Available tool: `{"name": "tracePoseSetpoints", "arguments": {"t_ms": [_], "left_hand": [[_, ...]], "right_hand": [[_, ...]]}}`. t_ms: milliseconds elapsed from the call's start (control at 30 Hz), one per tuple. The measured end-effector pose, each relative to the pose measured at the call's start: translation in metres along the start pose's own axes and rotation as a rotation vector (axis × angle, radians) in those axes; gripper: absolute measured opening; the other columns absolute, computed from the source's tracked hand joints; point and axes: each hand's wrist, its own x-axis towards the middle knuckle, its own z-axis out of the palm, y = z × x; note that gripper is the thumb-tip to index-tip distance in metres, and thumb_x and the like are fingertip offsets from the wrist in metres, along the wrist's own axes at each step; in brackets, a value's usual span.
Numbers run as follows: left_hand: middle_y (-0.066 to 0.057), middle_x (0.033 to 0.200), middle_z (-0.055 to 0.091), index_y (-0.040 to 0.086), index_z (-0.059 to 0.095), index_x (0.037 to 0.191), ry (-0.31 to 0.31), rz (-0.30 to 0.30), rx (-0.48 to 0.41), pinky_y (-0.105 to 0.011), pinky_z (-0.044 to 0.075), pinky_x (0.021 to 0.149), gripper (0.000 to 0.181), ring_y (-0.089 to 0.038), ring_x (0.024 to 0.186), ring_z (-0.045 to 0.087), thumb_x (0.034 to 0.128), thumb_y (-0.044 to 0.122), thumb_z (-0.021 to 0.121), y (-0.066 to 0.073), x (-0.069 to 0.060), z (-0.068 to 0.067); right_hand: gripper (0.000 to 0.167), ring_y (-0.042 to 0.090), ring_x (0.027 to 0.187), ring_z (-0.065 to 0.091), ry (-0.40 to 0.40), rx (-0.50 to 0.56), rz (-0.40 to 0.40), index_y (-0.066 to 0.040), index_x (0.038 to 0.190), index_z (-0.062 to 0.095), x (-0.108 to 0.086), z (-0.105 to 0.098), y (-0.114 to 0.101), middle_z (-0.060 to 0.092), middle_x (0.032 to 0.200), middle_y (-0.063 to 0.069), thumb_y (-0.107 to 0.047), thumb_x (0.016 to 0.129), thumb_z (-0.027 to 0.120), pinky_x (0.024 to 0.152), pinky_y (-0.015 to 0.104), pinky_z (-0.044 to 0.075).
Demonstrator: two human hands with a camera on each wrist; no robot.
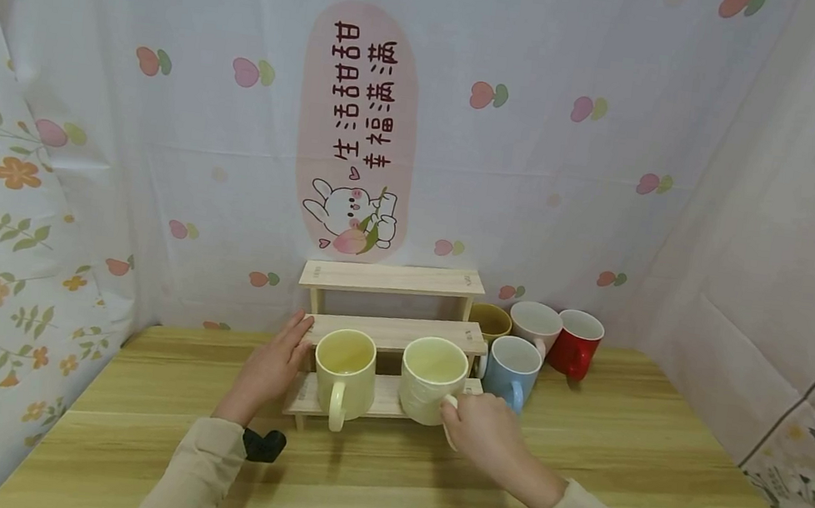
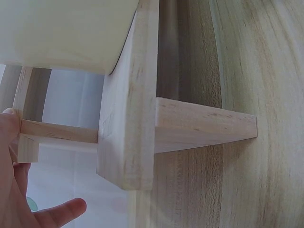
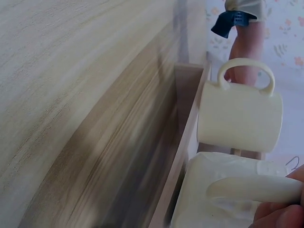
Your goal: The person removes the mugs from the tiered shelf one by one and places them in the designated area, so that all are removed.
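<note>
My right hand (image 1: pixel 485 435) grips the handle of a pale cream embossed mug (image 1: pixel 431 378) at the right part of a three-tier wooden stand's (image 1: pixel 386 401) lowest step. Whether its base fully rests there is hidden. On the left part of that step stands a yellow mug (image 1: pixel 344 373), handle toward me; in the right wrist view this mug (image 3: pixel 240 116) is beside the embossed mug (image 3: pixel 216 199). With its fingers at the left end of the middle step (image 1: pixel 398 333), my left hand (image 1: pixel 269 372) holds the stand, one finger (image 2: pixel 61 213) extended.
Right of the stand sit a mustard mug (image 1: pixel 490 320), a pinkish-white mug (image 1: pixel 535 323), a blue mug (image 1: pixel 513 367) and a red mug (image 1: pixel 577 344). A patterned cloth (image 1: pixel 535 193) hangs behind the wooden table (image 1: pixel 619 454).
</note>
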Motion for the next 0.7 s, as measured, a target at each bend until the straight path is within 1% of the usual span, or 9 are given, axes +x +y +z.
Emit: {"name": "tracePoseSetpoints", "arguments": {"t_ms": [167, 267, 367, 533, 700], "left_hand": [[-0.019, 0.156, 0.025, 0.004, 0.032, 0.149, 0.015, 0.008, 0.017, -0.063, 0.032, 0.104, 0.048, -0.042, 0.135, 0.036, 0.1043, 0.022, 0.037, 0.000, 0.000, 0.001], [-0.019, 0.156, 0.025, 0.004, 0.032, 0.149, 0.018, 0.011, 0.025, -0.063, 0.033, 0.103, 0.048, -0.043, 0.134, 0.037, 0.1043, 0.022, 0.037, 0.000, 0.000, 0.001], [-0.018, 0.156, 0.024, 0.005, 0.031, 0.149, 0.013, 0.007, 0.022, -0.062, 0.032, 0.104, 0.049, -0.042, 0.135, 0.037, 0.1044, 0.022, 0.037, 0.000, 0.000, 0.000], [-0.018, 0.157, 0.023, 0.005, 0.030, 0.150, 0.006, 0.007, 0.016, -0.062, 0.032, 0.104, 0.049, -0.042, 0.136, 0.036, 0.1046, 0.021, 0.036, 0.000, 0.001, 0.000], [-0.018, 0.158, 0.020, 0.005, 0.028, 0.151, -0.018, 0.004, 0.007, -0.062, 0.030, 0.106, 0.049, -0.042, 0.137, 0.032, 0.1050, 0.022, 0.035, -0.001, 0.001, 0.000]], "right_hand": [[0.047, 0.013, 0.045, 0.037, -0.007, 0.012, 0.015, -0.013, 0.048, 0.042, -0.003, -0.005, 0.001, 0.037, 0.046, -0.003, -0.020, 0.092, 0.056, 0.043, 0.026, 0.029], [0.046, 0.013, 0.045, 0.037, -0.016, 0.032, 0.030, -0.014, 0.048, 0.043, -0.005, -0.009, 0.003, 0.036, 0.046, -0.003, -0.021, 0.092, 0.056, 0.043, 0.026, 0.029], [0.046, 0.012, 0.045, 0.036, -0.019, 0.043, 0.032, -0.014, 0.049, 0.042, -0.007, -0.015, 0.006, 0.036, 0.046, -0.004, -0.020, 0.092, 0.056, 0.043, 0.025, 0.028], [0.046, 0.011, 0.045, 0.035, -0.018, 0.028, 0.029, -0.014, 0.049, 0.042, -0.012, -0.024, 0.010, 0.034, 0.047, -0.006, -0.019, 0.092, 0.057, 0.044, 0.025, 0.028], [0.045, 0.012, 0.045, 0.036, -0.027, 0.052, 0.067, -0.014, 0.050, 0.042, -0.017, -0.031, 0.016, 0.035, 0.047, -0.005, -0.018, 0.092, 0.057, 0.044, 0.026, 0.029]]}}
